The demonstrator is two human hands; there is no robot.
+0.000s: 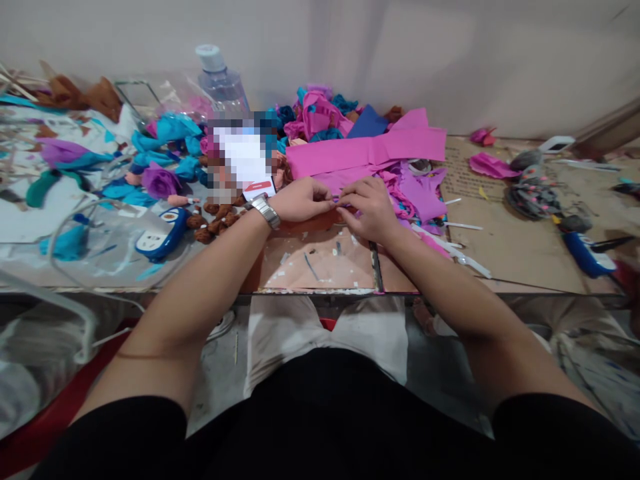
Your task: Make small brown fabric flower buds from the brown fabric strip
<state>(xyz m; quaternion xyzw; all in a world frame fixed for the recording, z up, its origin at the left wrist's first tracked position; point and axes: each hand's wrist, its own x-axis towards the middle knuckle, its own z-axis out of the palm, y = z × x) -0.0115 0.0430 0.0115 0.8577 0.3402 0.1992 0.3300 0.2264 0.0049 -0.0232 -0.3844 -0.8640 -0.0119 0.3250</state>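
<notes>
Over the table's front middle, my left hand (306,200) and my right hand (371,210) meet fingertip to fingertip. Both are closed in a pinch on a small purple piece (335,199), mostly covered by the fingers; its exact kind is unclear. Just behind them lie long pink crepe paper strips (350,155). Crumpled purple paper (427,193) spreads to the right of my right hand. A phone (259,189), partly blurred out, leans near my left wrist, which wears a metal watch (266,211). Brown round pieces (215,223) lie left of that wrist.
A clear bottle (221,83) with a white cap stands at the back. Blue and purple paper flowers (161,180) and a blue-and-white power strip (163,235) with its cable occupy the left. On the right, cardboard (480,247) carries a dark netted bundle (534,193) and a blue tool (590,253).
</notes>
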